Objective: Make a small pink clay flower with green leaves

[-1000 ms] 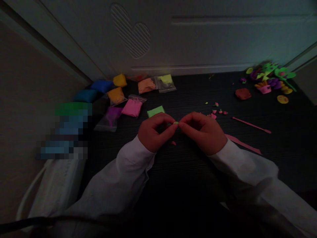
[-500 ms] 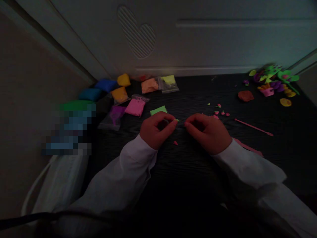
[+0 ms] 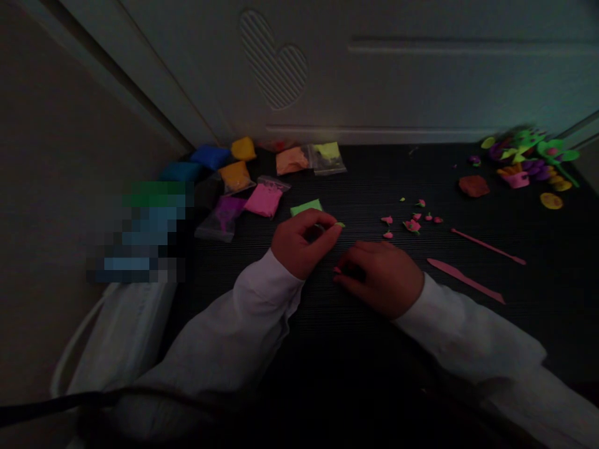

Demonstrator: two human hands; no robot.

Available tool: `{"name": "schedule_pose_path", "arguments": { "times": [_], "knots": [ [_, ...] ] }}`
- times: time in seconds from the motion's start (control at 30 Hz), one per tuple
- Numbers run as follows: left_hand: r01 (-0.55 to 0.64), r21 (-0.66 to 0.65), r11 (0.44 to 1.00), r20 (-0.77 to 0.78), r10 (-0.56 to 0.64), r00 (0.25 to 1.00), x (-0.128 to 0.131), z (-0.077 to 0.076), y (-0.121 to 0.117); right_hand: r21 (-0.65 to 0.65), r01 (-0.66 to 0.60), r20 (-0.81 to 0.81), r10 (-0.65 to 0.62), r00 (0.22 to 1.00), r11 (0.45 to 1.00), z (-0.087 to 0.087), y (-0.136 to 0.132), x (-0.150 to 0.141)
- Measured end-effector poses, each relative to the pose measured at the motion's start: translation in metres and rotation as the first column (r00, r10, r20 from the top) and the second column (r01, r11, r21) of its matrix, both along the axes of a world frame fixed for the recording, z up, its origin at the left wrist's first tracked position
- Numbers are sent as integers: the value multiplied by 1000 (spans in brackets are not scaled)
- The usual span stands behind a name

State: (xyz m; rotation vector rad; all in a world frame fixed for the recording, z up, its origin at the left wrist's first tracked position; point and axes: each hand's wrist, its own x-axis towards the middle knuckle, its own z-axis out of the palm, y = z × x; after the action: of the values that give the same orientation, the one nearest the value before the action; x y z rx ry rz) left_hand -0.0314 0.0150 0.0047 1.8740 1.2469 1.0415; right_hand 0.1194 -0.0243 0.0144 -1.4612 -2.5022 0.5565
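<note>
Head view: a dark ribbed mat (image 3: 468, 324) is bounded at the back by a pale panel (image 3: 421, 81) and on the left by a beige floor strip, with a white bag (image 3: 116, 343) at the near left. Along the back left edge lie packets of coloured clay (image 3: 262, 199), and at the far right corner finished clay figures (image 3: 528, 159) are grouped. Bare mat is seen between the hands and the back panel, and near the right sleeve. Two pink tools (image 3: 468, 282) lie to the right, with small pink clay bits (image 3: 412, 223) scattered just beyond the right hand.

A tiny green clay piece (image 3: 340, 224) is pinched between the thumb and forefinger of the left hand (image 3: 299, 246), raised just in front of a green packet (image 3: 306, 207). The right hand (image 3: 381, 277) is lowered onto the mat, fingers curled, its fingertips closing on a small pink bit (image 3: 337, 270); whether it is gripped cannot be told.
</note>
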Motion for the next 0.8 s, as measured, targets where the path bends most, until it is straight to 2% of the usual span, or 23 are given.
{"name": "schedule_pose_path", "arguments": {
  "times": [0.13,0.23,0.3,0.37,0.47,0.63,0.7,0.8],
  "knots": [
    [-4,-28,1000,9,4,1000,1,1,0,-30,19,-35,-20,999,999,0,2,1],
    [-11,-54,998,44,13,999,0,1,0,-126,35,-179,-58,982,991,4,6,4],
    [-15,-77,997,76,21,997,0,0,1,-216,38,-318,-107,942,976,8,8,7],
    [-14,-111,994,114,27,993,0,1,1,-318,31,-458,-183,870,948,12,10,9],
    [-3,-171,985,180,35,983,-1,2,2,-453,27,-614,-334,716,891,16,13,13],
    [56,-253,966,244,8,970,0,3,1,-569,26,-739,-525,421,822,10,17,16],
    [90,-285,954,257,-15,966,1,4,1,-598,12,-750,-564,346,802,5,19,14],
    [148,-331,932,273,-56,960,4,6,-1,-638,-27,-742,-606,287,769,-3,20,10]
  ]
}}
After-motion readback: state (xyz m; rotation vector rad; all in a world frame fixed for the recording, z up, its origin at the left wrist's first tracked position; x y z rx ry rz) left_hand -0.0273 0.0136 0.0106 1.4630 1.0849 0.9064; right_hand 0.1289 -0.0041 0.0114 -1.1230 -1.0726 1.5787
